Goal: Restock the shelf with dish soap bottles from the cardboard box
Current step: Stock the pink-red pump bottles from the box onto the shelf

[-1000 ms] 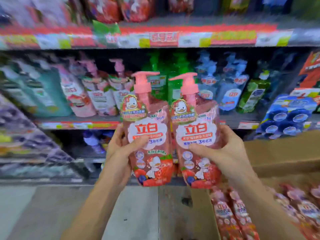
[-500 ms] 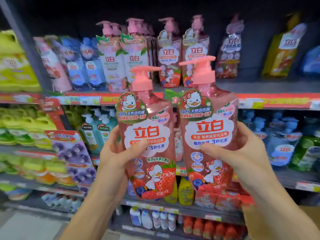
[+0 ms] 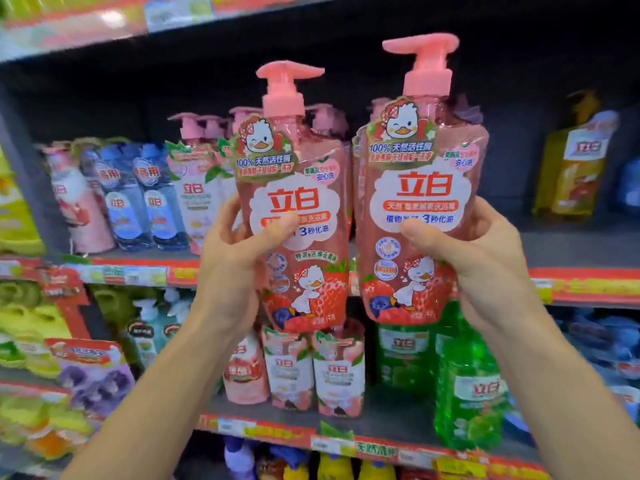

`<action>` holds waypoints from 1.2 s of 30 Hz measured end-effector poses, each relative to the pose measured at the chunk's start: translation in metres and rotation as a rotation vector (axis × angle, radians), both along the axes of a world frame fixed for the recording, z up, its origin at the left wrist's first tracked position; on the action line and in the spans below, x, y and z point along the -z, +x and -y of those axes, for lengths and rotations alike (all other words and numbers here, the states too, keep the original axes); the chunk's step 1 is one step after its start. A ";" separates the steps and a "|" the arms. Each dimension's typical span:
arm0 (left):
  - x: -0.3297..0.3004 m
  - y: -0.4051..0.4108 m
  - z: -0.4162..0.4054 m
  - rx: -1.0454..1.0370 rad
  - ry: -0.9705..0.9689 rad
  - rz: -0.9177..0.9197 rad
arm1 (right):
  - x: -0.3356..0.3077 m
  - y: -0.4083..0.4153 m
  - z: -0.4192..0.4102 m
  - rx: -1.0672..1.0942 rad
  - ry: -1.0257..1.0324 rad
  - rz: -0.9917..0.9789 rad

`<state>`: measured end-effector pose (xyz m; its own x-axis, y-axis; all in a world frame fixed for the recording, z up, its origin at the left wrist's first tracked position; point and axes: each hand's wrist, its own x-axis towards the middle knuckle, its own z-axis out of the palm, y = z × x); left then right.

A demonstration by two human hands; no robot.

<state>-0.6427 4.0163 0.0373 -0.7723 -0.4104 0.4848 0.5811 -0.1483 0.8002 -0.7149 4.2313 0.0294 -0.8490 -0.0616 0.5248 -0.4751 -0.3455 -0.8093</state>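
I hold two pink pump bottles of dish soap upright in front of a store shelf. My left hand (image 3: 235, 261) grips the left pink bottle (image 3: 294, 174) around its middle. My right hand (image 3: 485, 265) grips the right pink bottle (image 3: 422, 161), which stands slightly higher. Both show a duck and strawberry label. Behind them, matching pink pump bottles (image 3: 194, 133) stand on the upper shelf (image 3: 571, 244). The cardboard box is out of view.
Blue bottles (image 3: 138, 199) and a yellow bottle (image 3: 575, 171) stand on the same shelf, with bare shelf between the pink row and the yellow bottle. Below are pink refill pouches (image 3: 311, 372) and green bottles (image 3: 471, 386). Yellow packs (image 3: 17, 209) fill the left.
My view has risen from the box and lower shelves to a higher shelf. Both hands lifted the two pink bottles up and closer to that shelf, the right one higher.
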 end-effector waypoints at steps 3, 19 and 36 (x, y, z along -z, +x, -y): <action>-0.018 -0.032 0.003 0.009 -0.028 -0.038 | -0.016 -0.033 0.006 0.004 0.006 -0.036; -0.036 -0.142 0.023 0.029 -0.080 -0.166 | -0.018 -0.135 0.032 0.014 0.040 -0.064; -0.010 -0.164 0.043 0.081 -0.103 -0.041 | -0.003 -0.133 0.040 0.103 0.099 0.028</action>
<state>-0.8072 3.9730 0.0476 -0.7796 -0.2938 0.5531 0.6032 -0.1149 0.7893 -0.8484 4.1913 0.0319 -0.8678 -0.0236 0.4964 -0.4807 -0.2134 -0.8505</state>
